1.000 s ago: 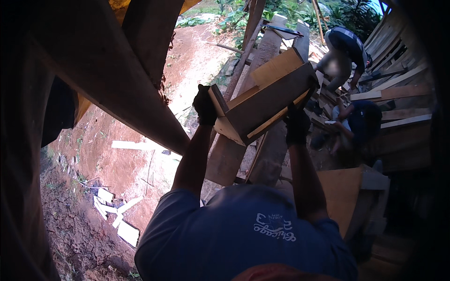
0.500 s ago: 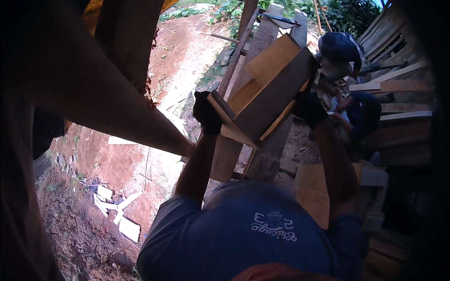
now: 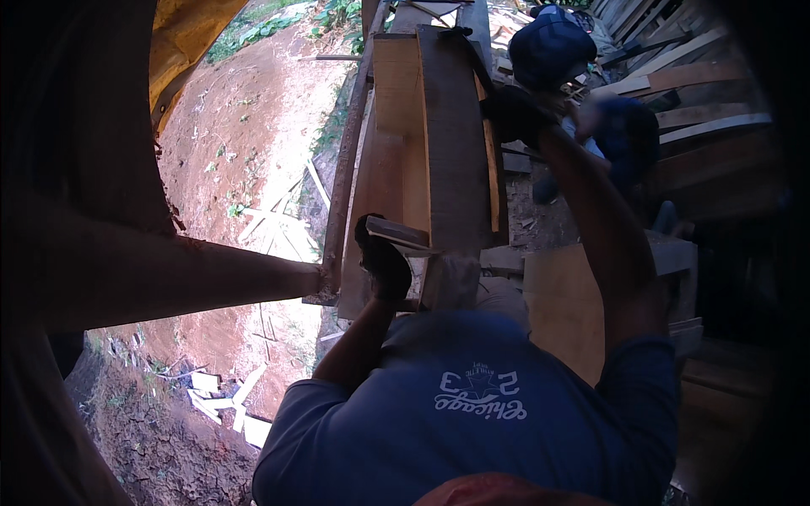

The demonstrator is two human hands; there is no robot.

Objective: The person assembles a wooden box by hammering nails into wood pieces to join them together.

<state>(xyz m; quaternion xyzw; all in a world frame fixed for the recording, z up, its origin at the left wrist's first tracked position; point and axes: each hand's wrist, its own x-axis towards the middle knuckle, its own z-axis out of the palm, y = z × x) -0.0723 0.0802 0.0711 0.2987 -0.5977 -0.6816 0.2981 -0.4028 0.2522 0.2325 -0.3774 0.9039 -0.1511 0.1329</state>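
A long wooden box (image 3: 460,143), with a dark side board and lighter wood inside, lies lengthwise over a plank bench. My left hand (image 3: 386,268), in a dark glove, is closed around the end piece of the box nearest me. At the far right side, my gloved right hand (image 3: 515,116) is closed on a dark-headed tool that looks like a hammer (image 3: 456,33). Its head rests against or hangs just over the far end of the box; I cannot tell which. My right fingers are partly lost in shadow.
A thick wooden beam (image 3: 228,282) crosses on the left, close to the bench. Two people (image 3: 553,46) crouch beyond my right arm, near stacked boards (image 3: 709,122). A plywood panel (image 3: 561,304) stands at my right. Offcuts (image 3: 224,401) lie on the dirt at left.
The box has swung from a slant to nearly straight ahead, and its near end has come lower. My left hand has moved toward me, my right hand farther away and left.
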